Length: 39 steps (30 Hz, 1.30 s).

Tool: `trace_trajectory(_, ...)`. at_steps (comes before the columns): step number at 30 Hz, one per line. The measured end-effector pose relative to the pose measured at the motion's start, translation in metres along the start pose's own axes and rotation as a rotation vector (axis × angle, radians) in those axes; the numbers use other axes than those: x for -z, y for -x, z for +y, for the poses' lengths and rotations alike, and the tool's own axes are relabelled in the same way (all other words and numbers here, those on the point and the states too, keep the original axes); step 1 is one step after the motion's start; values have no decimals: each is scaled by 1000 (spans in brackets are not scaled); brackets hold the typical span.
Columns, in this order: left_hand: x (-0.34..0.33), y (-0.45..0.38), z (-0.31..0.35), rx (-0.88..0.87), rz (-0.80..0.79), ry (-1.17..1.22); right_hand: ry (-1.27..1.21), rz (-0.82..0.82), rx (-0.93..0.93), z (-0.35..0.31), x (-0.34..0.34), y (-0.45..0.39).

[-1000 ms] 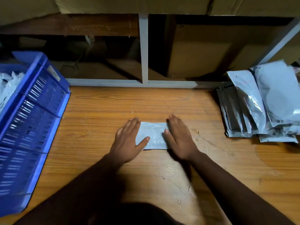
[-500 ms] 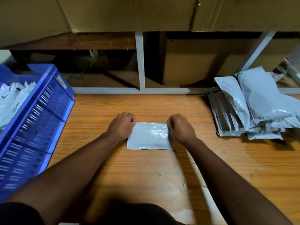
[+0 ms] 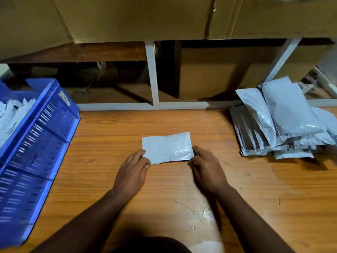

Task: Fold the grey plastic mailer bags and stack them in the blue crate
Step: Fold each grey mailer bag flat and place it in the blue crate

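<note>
Grey and glossy, the folded mailer bag [image 3: 167, 147] lies in the middle of the wooden table [image 3: 255, 189], its near edge lifted a little between two hands. The left hand [image 3: 132, 172] pinches the near left corner, thumb on top and fingers curled beneath (only the knuckles show). The right hand [image 3: 207, 170] grips the near right corner the same way, fingers bent round the edge. A heap of unfolded mailer bags [image 3: 284, 119] sits at the table's right side, well apart from the hands. The blue crate [image 3: 38, 143] stands at the left, with pale folded bags [image 3: 11, 117] inside it.
</note>
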<state>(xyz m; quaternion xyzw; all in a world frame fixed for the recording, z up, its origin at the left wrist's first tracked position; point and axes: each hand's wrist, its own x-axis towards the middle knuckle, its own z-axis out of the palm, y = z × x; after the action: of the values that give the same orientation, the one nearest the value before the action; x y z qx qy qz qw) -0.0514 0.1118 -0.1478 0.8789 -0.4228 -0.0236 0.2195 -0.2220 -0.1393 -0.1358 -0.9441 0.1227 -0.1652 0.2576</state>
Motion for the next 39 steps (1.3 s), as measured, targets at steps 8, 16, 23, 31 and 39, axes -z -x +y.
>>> trace_trajectory(8,4,-18,15,92,65,128,26,118,-139,-22,-9,-18)
trace_trajectory(16,-20,-79,24,42,-145,-112,282,-229,-79,-42,-74,-87)
trace_trajectory(23,-35,-73,19,15,-120,-146,340,-213,-63,-34,-88,-83)
trace_trajectory(31,-46,-79,17,40,-135,-194,365,-234,-56,-26,-90,-86)
trace_trajectory(39,-39,-62,-1,68,-183,-247,286,-223,-105,-4,-68,-62)
